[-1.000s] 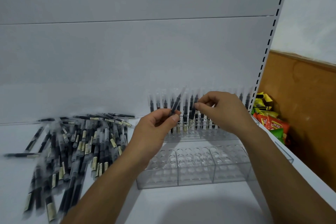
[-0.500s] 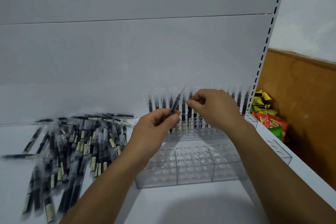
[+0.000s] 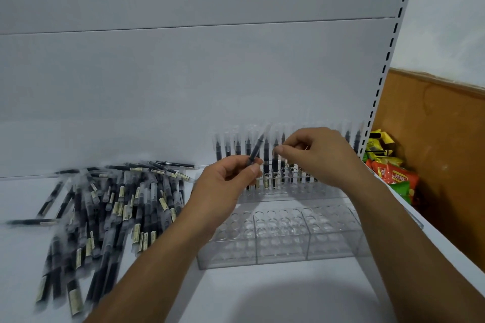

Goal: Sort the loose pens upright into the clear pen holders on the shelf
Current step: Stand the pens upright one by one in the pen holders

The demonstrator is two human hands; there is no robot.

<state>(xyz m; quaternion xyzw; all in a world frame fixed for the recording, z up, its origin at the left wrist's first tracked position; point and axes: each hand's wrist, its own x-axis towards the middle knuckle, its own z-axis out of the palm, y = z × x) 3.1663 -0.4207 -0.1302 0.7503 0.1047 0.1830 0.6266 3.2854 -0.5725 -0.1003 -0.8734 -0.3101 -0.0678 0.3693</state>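
My left hand (image 3: 228,183) pinches a black pen (image 3: 256,148) that tilts up to the right, in front of the back row. My right hand (image 3: 320,157) hovers over the back clear holder (image 3: 325,193), its thumb and forefinger pinched on the top of an upright pen (image 3: 275,165) standing there. Several upright pens (image 3: 227,151) fill that back row. The front clear holder (image 3: 280,246) shows several round slots with no pens in them. A big pile of loose pens (image 3: 105,207) lies flat on the white shelf (image 3: 262,296) to the left.
The white back panel (image 3: 183,73) rises right behind the holders. A slotted shelf upright (image 3: 385,73) stands at the right. Past it, bright snack packets (image 3: 393,176) lie against a brown board (image 3: 446,152). The shelf's right edge runs diagonally under my right forearm.
My right hand has shifted a little left along the back row of upright pens. My left hand keeps the tilted pen in nearly the same place.
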